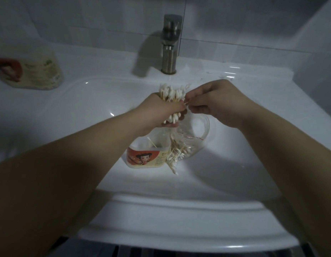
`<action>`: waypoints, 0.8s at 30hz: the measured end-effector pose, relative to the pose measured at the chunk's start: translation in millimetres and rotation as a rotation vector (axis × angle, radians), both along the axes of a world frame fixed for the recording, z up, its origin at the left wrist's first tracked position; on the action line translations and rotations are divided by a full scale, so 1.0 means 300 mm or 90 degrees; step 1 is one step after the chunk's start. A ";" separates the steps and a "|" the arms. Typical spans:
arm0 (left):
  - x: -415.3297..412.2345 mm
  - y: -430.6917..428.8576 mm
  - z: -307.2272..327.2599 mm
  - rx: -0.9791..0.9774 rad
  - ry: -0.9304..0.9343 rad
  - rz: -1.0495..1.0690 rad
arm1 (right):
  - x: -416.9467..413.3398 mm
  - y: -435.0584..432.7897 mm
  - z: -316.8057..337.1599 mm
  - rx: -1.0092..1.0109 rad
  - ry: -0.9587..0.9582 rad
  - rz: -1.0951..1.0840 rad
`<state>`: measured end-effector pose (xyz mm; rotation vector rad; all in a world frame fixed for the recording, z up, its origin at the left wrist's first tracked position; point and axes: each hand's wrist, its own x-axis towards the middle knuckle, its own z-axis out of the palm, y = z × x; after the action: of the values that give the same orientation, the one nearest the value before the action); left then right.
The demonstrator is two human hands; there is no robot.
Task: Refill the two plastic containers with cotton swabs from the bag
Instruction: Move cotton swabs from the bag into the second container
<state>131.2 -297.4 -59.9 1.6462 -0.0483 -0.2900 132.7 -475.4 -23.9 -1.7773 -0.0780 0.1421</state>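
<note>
Nearest to me is the white sink [179, 206], its rounded front rim facing the person, whose two bare forearms reach out over the basin. Down in the bowl, left of middle, stands an open plastic container [145, 157] with an orange cartoon label; I can make out only a stick or two leaning inside it. Touching its right side lies the clear bag [197, 133] with a thin red strip at its mouth, and loose swabs [172, 163] spill from it onto the basin floor beside the container. Above these, the left hand [158, 111] is wrapped tight around a thick bundle of cotton swabs [171, 93], white tips sticking out beyond the fist at the far end and the near end. The right hand [214, 101] meets it from the right, thumb and forefinger pinching a single stick at the bundle's edge, the other fingers curled. Farther off, a metal tap [169, 45] rises from the sink's back ledge, and at far left a blurred pale package [38, 71] with a red patch rests by the tiled wall [253, 19].
</note>
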 end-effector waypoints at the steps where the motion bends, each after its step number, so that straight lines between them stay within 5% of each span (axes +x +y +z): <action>1: -0.001 0.000 0.000 0.002 0.000 -0.007 | 0.001 -0.001 0.000 0.033 0.010 0.003; 10: 0.005 0.003 0.000 -0.026 0.013 -0.002 | 0.002 0.002 -0.010 0.120 0.018 -0.001; 24: -0.011 0.001 0.012 0.024 0.052 -0.041 | -0.022 0.027 -0.015 -0.187 -0.044 0.051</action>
<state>127.9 -297.0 -56.2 1.6700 -0.0354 -0.4090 126.1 -467.2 -28.5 -2.0728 -0.1860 0.1548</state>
